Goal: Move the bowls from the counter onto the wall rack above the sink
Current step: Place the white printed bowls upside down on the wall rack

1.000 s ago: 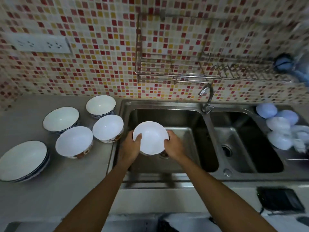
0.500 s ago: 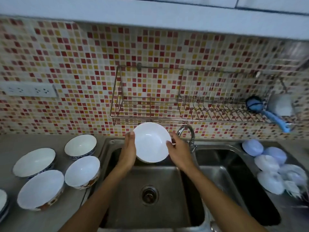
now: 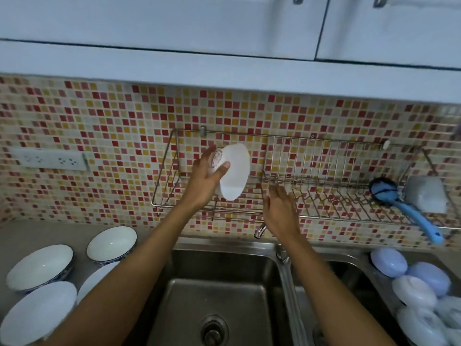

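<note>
My left hand (image 3: pixel 205 179) grips a white bowl (image 3: pixel 235 173) by its base, tipped on its side with the rim facing right, in front of the left section of the steel wall rack (image 3: pixel 282 216). My right hand (image 3: pixel 280 211) is free with fingers spread, just right of the bowl and below it, in front of the rack's slotted section. Several white bowls stay on the counter at lower left, among them one (image 3: pixel 112 243) near the sink, one (image 3: pixel 40 267) further left and one (image 3: pixel 37 313) at the front. My left forearm hides part of another.
A double steel sink (image 3: pixel 224 283) lies below the rack with a tap (image 3: pixel 260 231) behind my right hand. A blue-handled brush (image 3: pixel 409 211) and a grey cup (image 3: pixel 426 193) sit in the rack's right end. Upturned pale bowls (image 3: pixel 414 293) pile at lower right. White cabinets hang overhead.
The bowl rose from above the sink up to the rack and tipped onto its side. My right hand let go of it; only my left hand holds it now.
</note>
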